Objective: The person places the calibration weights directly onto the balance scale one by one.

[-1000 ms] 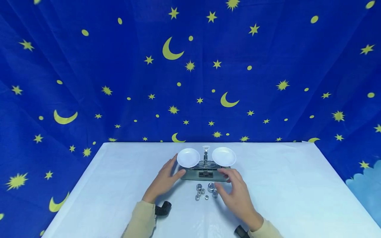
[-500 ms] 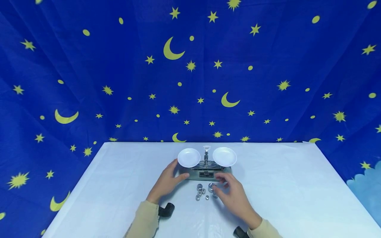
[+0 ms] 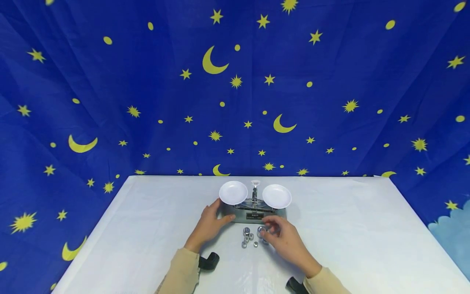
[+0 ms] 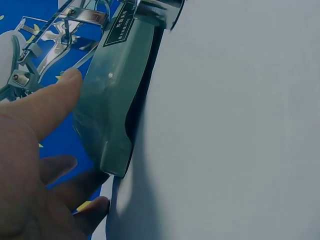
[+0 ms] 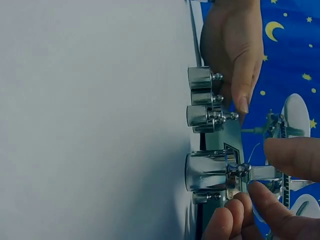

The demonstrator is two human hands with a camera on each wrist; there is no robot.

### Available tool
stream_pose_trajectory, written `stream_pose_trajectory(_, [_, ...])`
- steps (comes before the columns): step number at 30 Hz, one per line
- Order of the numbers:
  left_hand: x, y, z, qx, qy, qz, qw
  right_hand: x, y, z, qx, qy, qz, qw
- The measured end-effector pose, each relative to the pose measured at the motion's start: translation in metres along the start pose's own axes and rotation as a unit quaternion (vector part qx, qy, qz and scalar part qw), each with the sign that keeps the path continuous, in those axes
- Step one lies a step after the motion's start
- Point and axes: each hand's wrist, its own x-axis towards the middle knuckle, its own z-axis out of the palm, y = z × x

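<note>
A table balance stands near the table's far side, its grey-green base (image 3: 240, 215) bearing a left white pan (image 3: 233, 193) and a right white pan (image 3: 277, 196). My left hand (image 3: 208, 224) spans the base's left end, thumb at the front and straight, loose fingers around the side. In front of the base, my right hand (image 3: 288, 241) reaches to the largest metal weight (image 5: 207, 171). Thumb and index finger stand apart on either side of that weight's knob (image 5: 240, 170), fingertips very near it. Several smaller silver weights (image 3: 247, 231) stand to the left.
A white cloth covers the table (image 3: 349, 228). Behind it hangs a blue curtain (image 3: 165, 94) with yellow stars and moons. Black wrist-worn pieces (image 3: 210, 261) jut from both sleeves. One small weight (image 3: 256, 244) stands a little nearer the front.
My right fingers have moved left from the base's front to the largest weight. My left thumb has moved onto the base's front. The left pan has risen slightly and the right pan has dropped.
</note>
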Motion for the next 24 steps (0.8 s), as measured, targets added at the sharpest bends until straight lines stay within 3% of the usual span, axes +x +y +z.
stream_pose_trajectory(14, [-0.0009, -0.0021, 0.0029, 0.035, 0.013, 0.038, 0.9986, 0.0043, 0.0040, 0.0030, -0.002, -0.019, 0.032, 0.9993])
stream_pose_trajectory(24, [-0.0024, 0.0002, 0.0050, 0.047, 0.026, 0.039, 0.9978, 0.0043, 0.0037, 0.0039, -0.011, -0.018, 0.035, 0.9992])
